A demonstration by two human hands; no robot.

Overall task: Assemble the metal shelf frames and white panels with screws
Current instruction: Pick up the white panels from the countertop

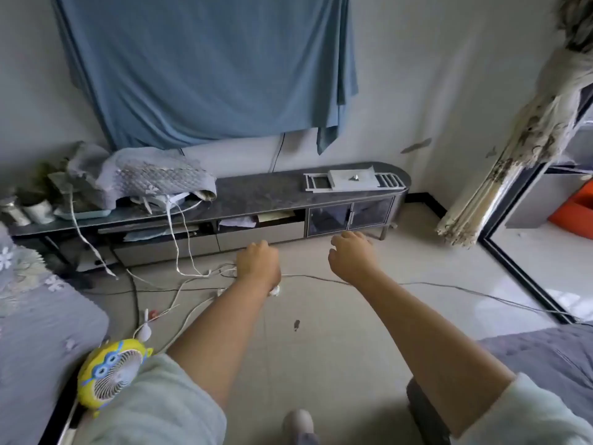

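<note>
A white metal shelf frame (314, 182) lies flat on the right end of the long dark TV cabinet (256, 194) against the far wall. A white panel (351, 179) rests on top of the frame, with a small clump of screws (354, 178) on it. Both my arms reach forward over the floor, well short of the cabinet. My left hand (258, 260) hangs with loosely curled fingers and holds nothing. My right hand (351, 252) is also empty, its fingers relaxed and pointing down.
White and black cables (179, 284) sprawl across the tiled floor under my hands. A yellow table fan (110, 372) sits at lower left beside a grey bed. Cloth-covered clutter (150, 181) fills the cabinet's left end. A sliding door track (526, 277) runs on the right.
</note>
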